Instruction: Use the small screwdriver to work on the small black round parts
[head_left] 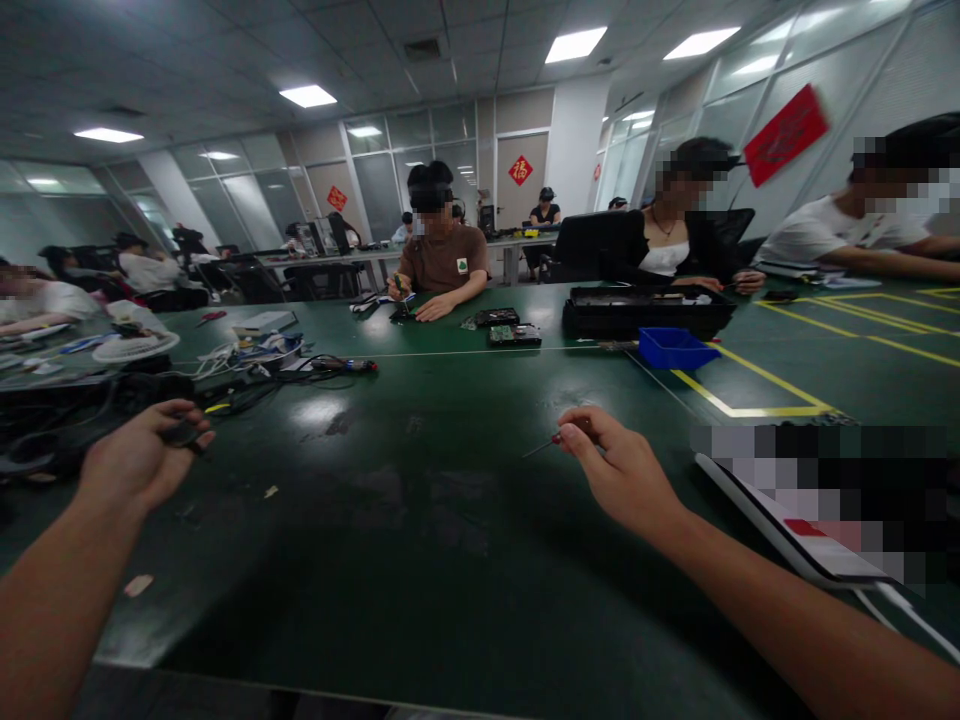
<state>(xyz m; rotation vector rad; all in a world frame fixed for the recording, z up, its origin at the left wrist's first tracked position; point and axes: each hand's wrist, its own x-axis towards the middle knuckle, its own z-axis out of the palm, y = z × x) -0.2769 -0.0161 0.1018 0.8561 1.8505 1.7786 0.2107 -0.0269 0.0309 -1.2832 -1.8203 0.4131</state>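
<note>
Over the left side of the green table (450,560), my left hand (142,450) is closed around a small dark flat object (180,433); its kind cannot be made out. That hand is near a heap of black cables (45,430). My right hand (615,465) pinches a thin screwdriver (541,447) above the table, right of the middle. The shaft points left and slightly down, while the fingers cover most of the handle. Neither the screwdriver tip nor the dark object touches another thing that I can see.
Opposite, a person (446,255) works with a tool. Hard drives (514,335) lie near a long black tray (649,312) and a blue bin (675,349). A white-edged device (780,530) with a cable sits at right. Cables and a probe-like tool (364,366) lie left.
</note>
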